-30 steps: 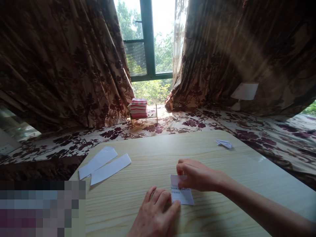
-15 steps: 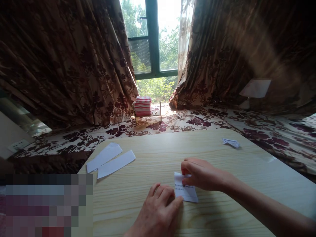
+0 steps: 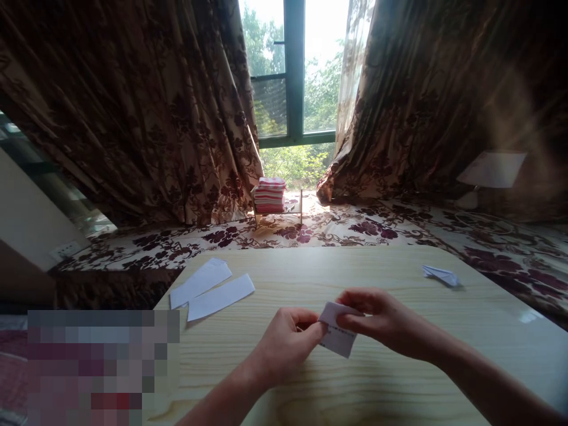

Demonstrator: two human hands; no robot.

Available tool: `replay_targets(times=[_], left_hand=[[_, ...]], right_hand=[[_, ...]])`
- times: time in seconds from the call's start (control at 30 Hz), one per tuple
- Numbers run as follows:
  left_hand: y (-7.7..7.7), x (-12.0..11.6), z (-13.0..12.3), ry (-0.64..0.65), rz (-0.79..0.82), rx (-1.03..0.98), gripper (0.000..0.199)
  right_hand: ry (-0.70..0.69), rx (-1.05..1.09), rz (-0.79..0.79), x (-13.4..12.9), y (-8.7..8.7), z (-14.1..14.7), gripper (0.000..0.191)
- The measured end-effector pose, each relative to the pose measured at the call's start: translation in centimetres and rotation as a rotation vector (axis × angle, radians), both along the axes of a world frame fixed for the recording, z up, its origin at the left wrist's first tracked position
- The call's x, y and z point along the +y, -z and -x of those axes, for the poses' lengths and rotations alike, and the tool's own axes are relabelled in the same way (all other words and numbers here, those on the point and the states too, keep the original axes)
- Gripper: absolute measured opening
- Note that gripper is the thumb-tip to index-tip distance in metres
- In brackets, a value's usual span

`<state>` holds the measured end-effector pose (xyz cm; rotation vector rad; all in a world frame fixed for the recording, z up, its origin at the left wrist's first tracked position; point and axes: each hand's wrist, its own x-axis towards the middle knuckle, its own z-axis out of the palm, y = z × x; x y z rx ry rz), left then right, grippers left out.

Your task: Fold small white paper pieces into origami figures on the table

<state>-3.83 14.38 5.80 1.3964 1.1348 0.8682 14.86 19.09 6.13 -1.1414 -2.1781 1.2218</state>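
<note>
A small white sheet of paper (image 3: 341,342) with printed dark text is held up over the wooden table, tilted. My left hand (image 3: 286,343) pinches its left edge between thumb and fingers. From the right, my right hand (image 3: 370,310) grips the paper's upper right part, thumb in front and fingers behind. The fingertips behind the sheet are hidden.
Two white paper strips (image 3: 222,297) lie on the left of the pale wooden table (image 3: 293,278). A folded white paper piece (image 3: 441,276) rests at the far right. Striped folded cloths (image 3: 270,195) sit on a small rack beyond the table, near a lamp (image 3: 492,170).
The printed paper was lying on the table and is now lifted between both hands. My left hand has turned from resting flat beside it to pinching its edge. The view has shifted slightly.
</note>
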Motion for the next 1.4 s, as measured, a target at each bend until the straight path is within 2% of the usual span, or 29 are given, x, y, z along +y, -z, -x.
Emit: replay_targets(times=[0.07,0.17,0.27,0.4,0.7,0.87,0.97,1.13,1.3,1.4], left_hand=[[-0.3,-0.1,-0.4,-0.022,0.005,-0.107,0.027],[-1.0,-0.4,-0.7,-0.126,0.035,-0.201,0.029],[-1.9,-0.6,-0.8,-0.178,0.075,-0.236,0.029],[-2.6,-0.9,-1.0,-0.163,0.098,-0.274,0.03],[-3.2,-1.8,-1.7,-0.133,0.172,-0.383,0.027],[-3.5,-2.1,-1.6,-0.107,0.233,-0.43,0.027],[-3.7,-2.3,-1.6,-0.093,0.246,-0.468,0.023],[-3.7,-2.2,-1.5,-0.084,0.272,-0.528,0.021],[-3.7,-2.1,-1.3,-0.085,0.308,-0.592,0.021],[-3.8,-2.1,-1.1,-0.04,0.336,-0.6,0.02]], right_hand=[[0.064,0.203,0.066,-0.1,-0.4,0.0,0.018],[0.166,0.41,0.116,-0.7,-0.5,0.0,0.025],[0.187,0.54,0.173,-1.4,-0.5,0.2,0.025],[0.204,0.622,0.174,-2.3,-0.7,0.3,0.02],[0.216,0.59,0.022,-3.6,-0.9,0.1,0.02],[0.148,0.542,-0.181,-3.8,-1.2,-0.2,0.014],[0.077,0.531,-0.281,-4.0,-1.4,-0.3,0.019],[0.014,0.537,-0.341,-4.0,-1.4,-0.3,0.028],[-0.009,0.49,-0.466,-3.6,-1.5,-0.3,0.033],[-0.007,0.445,-0.547,-3.5,-1.8,-0.4,0.034]])
